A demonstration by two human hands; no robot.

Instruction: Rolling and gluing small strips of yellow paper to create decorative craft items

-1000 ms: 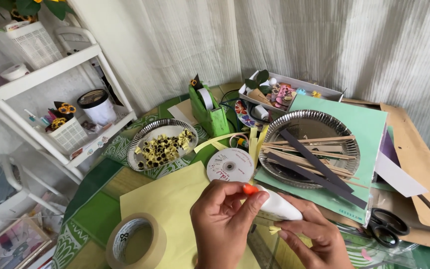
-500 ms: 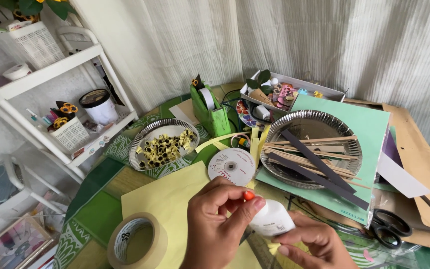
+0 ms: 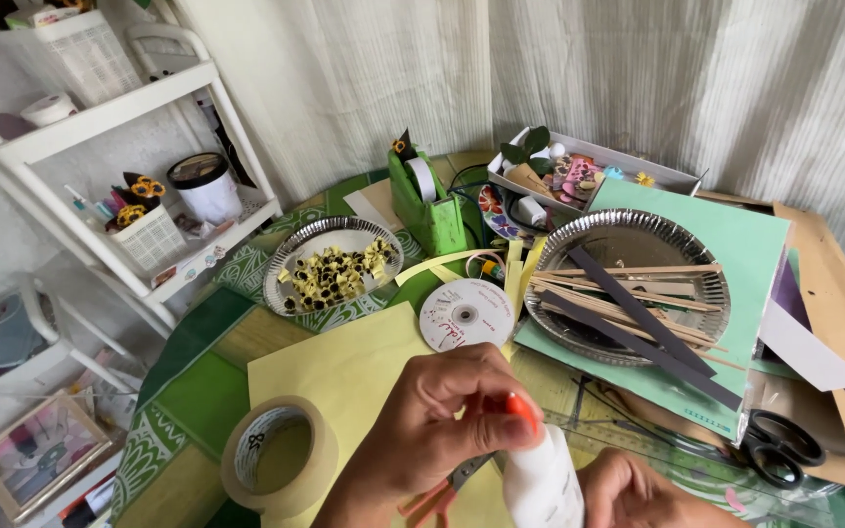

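Observation:
At the bottom of the head view, my left hand point(image 3: 442, 430) pinches the orange cap point(image 3: 523, 409) of a white glue bottle point(image 3: 543, 484) between thumb and fingers. My right hand point(image 3: 638, 492) grips the bottle's body from below right, partly cut off by the frame edge. The bottle stands nearly upright over a pale yellow paper sheet point(image 3: 344, 376). Orange-handled pliers point(image 3: 437, 494) lie just under my left hand.
A masking tape roll point(image 3: 281, 467) sits left of my hands, a disc point(image 3: 466, 315) just beyond. Foil plates hold small yellow-black pieces point(image 3: 333, 269) and paper strips point(image 3: 628, 288). Black scissors point(image 3: 779, 445) lie right; a green tape dispenser point(image 3: 429, 200), box point(image 3: 589, 176) and white shelf point(image 3: 110, 117) stand behind.
Both hands and the glue bottle have sunk toward the bottom of the view as the camera tilted up. The bottle has turned more upright, with my left fingers still on the orange cap.

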